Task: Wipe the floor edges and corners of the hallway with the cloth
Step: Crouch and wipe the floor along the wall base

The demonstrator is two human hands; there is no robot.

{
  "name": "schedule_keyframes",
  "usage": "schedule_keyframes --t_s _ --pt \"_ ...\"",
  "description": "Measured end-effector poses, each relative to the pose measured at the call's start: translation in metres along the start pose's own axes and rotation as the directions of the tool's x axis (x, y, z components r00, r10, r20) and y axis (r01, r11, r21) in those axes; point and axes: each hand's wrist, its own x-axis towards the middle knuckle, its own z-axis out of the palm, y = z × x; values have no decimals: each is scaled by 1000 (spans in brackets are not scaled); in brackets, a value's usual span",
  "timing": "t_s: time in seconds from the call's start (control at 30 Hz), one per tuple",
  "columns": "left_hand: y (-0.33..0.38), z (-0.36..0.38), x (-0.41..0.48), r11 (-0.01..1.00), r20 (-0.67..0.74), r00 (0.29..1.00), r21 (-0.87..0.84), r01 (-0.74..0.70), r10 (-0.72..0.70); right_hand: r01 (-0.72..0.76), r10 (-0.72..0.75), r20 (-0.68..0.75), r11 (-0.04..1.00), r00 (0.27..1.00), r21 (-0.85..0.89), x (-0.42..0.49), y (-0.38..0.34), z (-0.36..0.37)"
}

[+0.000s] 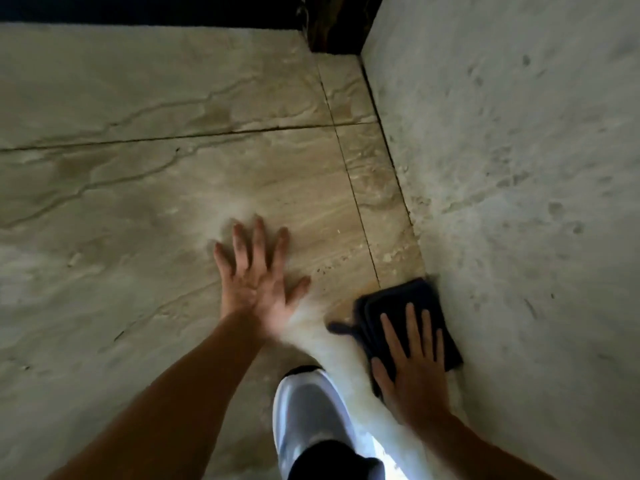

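A dark folded cloth (pixel 398 306) lies flat on the beige tiled floor (pixel 173 185), pushed against the foot of the rough wall (pixel 519 202) on the right. My right hand (pixel 412 368) presses down on the cloth's near half with fingers straight and spread, palm flat. My left hand (pixel 256 282) rests flat on the bare tile to the left of the cloth, fingers splayed, holding nothing. The floor edge (pixel 398 174) runs away from the cloth along the wall toward a dark corner at the top.
A white shoe (pixel 308 417) with a dark cuff stands on the floor between my arms, just left of the cloth. A dark doorway or frame (pixel 332 26) closes the far end. Grit speckles the tile strip beside the wall.
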Motion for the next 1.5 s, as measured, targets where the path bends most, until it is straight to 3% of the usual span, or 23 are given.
schedule_keyframes --t_s 0.17,0.33,0.53,0.73,0.87,1.0,1.2,1.3,1.5 --pt "0 6 4 1000 -77 997 16 -11 13 78 -84 -92 995 992 -66 170 -32 -61" --pt "0 5 7 1000 -33 999 24 8 -7 -71 71 24 997 997 -12 264 -62 -95" --pt "2 -9 22 995 14 1000 101 23 -24 -12 14 -126 1000 992 14 152 -39 -55" --pt "4 -19 62 998 -8 999 43 48 -48 -218 217 -92 976 972 -5 -38 -18 25" --pt "-12 -29 92 992 -54 990 13 128 -127 -300 299 -30 954 954 -13 -59 -24 36" --pt "-26 -27 112 991 -69 989 0 134 -134 -138 139 -89 990 986 21 49 -28 -7" --pt "-28 -23 117 993 -116 986 3 118 -116 -67 65 -203 998 977 -1 288 -69 -97" --pt "-30 -25 117 992 -131 983 -22 123 -125 -51 49 -154 999 987 -9 394 -94 -138" --pt "-30 -29 119 989 -107 984 -51 141 -145 -72 74 -63 997 995 30 457 -117 -167"
